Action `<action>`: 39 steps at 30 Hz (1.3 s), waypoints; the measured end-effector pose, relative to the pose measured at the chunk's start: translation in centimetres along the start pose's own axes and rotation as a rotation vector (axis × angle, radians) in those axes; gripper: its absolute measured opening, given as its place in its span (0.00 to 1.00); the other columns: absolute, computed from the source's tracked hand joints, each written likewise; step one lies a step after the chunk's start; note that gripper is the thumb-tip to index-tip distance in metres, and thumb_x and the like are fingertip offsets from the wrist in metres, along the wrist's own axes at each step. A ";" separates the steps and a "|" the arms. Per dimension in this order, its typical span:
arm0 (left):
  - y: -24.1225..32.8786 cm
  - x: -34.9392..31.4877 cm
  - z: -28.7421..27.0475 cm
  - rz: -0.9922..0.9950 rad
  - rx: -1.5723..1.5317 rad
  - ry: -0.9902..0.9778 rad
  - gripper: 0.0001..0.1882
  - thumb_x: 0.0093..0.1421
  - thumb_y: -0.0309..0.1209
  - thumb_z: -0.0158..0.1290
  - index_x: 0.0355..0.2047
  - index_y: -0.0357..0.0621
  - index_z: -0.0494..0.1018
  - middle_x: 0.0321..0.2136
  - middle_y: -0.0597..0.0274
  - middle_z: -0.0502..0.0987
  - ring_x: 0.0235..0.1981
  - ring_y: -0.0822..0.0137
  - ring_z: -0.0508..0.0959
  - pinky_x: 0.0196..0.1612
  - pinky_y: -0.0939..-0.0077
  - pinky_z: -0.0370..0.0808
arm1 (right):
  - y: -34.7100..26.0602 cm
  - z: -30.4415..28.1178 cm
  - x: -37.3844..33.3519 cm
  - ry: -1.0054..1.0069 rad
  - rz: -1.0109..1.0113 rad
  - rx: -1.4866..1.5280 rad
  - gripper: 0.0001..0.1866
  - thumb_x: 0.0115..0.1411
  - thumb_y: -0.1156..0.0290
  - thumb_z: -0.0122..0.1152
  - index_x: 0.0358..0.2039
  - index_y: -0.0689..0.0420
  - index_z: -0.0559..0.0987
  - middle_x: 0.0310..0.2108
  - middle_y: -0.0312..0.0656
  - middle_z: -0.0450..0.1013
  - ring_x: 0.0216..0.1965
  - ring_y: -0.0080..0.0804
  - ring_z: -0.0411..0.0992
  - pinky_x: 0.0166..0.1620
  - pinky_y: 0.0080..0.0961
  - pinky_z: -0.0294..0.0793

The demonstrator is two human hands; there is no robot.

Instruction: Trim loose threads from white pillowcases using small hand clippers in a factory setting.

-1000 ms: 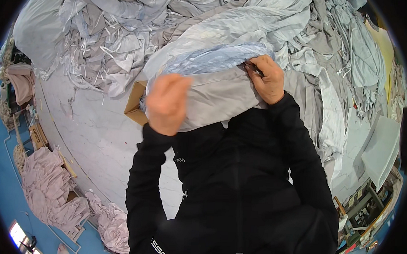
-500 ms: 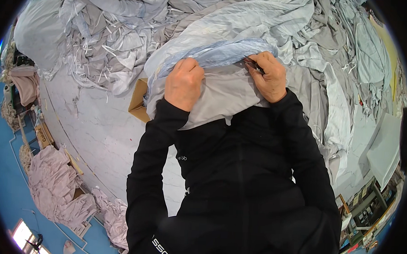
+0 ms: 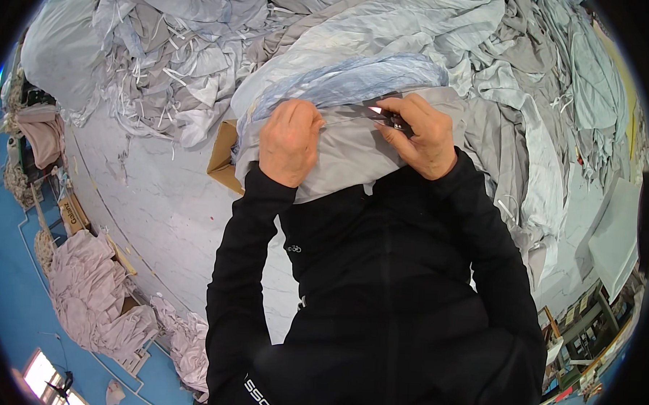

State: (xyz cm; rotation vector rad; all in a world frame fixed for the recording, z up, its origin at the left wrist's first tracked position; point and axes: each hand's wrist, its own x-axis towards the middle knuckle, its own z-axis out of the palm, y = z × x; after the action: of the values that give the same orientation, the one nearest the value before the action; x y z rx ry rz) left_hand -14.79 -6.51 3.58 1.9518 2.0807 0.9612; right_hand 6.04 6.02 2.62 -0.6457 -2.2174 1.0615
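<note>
The person's right hand (image 3: 421,134) is curled snugly round a small dark tool (image 3: 397,123), near the edge of a grey cloth (image 3: 355,160). Across from it, the left hand (image 3: 289,143) is bunched, fingertips pinching that cloth, which lies right against the person's front. Blue cloth (image 3: 359,82) ripples just beyond; a box (image 3: 225,158) pokes out leftward, and a pale heap (image 3: 199,88) sprawls over the table (image 3: 158,202).
</note>
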 end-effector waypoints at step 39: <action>0.5 -1.0 -0.4 -0.031 -0.364 -0.067 0.10 0.51 0.17 0.56 0.30 0.39 0.65 0.30 0.53 0.71 0.29 0.54 0.72 0.32 0.67 0.69 | -1.9 2.7 0.5 -0.012 -0.218 -0.186 0.17 0.46 0.73 0.72 0.38 0.53 0.81 0.27 0.35 0.73 0.25 0.34 0.73 0.27 0.28 0.72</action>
State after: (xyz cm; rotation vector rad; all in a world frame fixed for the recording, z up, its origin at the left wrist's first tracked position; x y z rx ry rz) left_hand -14.45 -7.65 3.83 1.7354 1.7469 1.1555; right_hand 3.55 3.83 2.90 -0.4619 -2.3526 0.7582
